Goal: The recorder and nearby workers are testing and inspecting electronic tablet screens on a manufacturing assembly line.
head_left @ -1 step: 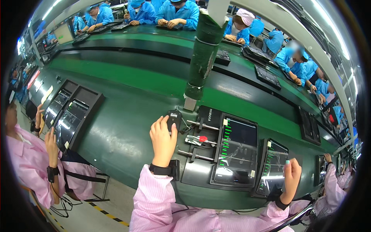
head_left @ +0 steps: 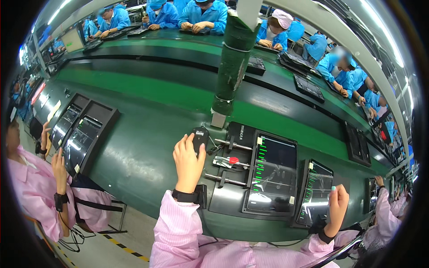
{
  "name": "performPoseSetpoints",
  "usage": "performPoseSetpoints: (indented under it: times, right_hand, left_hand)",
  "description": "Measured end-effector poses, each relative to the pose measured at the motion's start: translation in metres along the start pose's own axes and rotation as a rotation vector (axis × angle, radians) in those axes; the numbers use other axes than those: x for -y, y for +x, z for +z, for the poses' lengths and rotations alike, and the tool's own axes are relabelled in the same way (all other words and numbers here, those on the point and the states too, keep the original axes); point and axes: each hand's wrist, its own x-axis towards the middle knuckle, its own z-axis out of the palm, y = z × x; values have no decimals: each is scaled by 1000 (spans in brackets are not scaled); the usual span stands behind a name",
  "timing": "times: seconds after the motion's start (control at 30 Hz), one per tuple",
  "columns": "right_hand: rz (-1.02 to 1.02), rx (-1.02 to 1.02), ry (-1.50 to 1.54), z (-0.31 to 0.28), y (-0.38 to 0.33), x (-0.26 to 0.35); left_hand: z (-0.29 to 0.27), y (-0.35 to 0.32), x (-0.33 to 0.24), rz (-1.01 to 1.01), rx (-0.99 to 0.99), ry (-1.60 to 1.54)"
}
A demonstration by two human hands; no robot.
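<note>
My left hand (head_left: 188, 165) is around the left side of a small black mouse-shaped device (head_left: 200, 135) with a pale label and a cable. The device shows between its thumb and fingers. To the right, a black fixture with two metal rods and a red-tipped toggle clamp (head_left: 232, 161) adjoins a large tablet-like screen (head_left: 275, 174). Green marks run down that screen's left side. A second, tilted screen (head_left: 316, 192) with green marks stands beside it. My right hand (head_left: 338, 206) is raised at its right edge, fingers curled, a teal spot at one fingertip; nothing shows in it.
A green post (head_left: 232, 67) rises from the bench (head_left: 138, 152) just beyond the device. At left a person in pink (head_left: 38, 187) sits by a black tray (head_left: 100, 120) of screens. People in blue (head_left: 203, 18) work across the conveyor. Another black tray (head_left: 356, 145) lies at far right.
</note>
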Motion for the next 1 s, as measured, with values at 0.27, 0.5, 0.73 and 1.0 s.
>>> performPoseSetpoints:
  times: [0.27,0.5,0.73,1.0]
  right_hand:
    - [123,-35,31,-18,-36,-53]
    - [173,-35,48,-11,-38,-39]
    - [-442,405,-169,81,-52,28]
    - [-662,471,-387,148,-52,59]
  left_hand:
    - [10,-4,5,12,140,51]
    - [-6,3,-17,253,14,-112]
    - [-4,-7,-50,609,323,-264]
    - [-1,-9,-42,597,302,-264]
